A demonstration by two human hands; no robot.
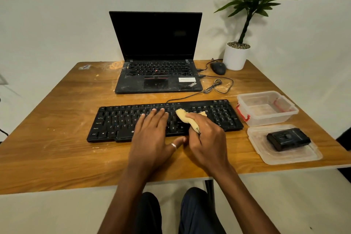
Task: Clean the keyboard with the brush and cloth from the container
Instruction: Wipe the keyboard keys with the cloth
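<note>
Keyboard (117, 123) on worn wooden table (57, 148); left hand (152, 138) spread flat, right hand (205, 144) gripping cloth (183, 117).

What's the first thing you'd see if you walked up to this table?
In the middle, the right hand grips a yellow cloth on the black keyboard, while the left hand lies flat on the keys. Behind them stands an open laptop with a dark screen, and a green potted plant fills the back right corner.

Scuffed wooden table (57, 150), plain pale wall (57, 15)
</note>
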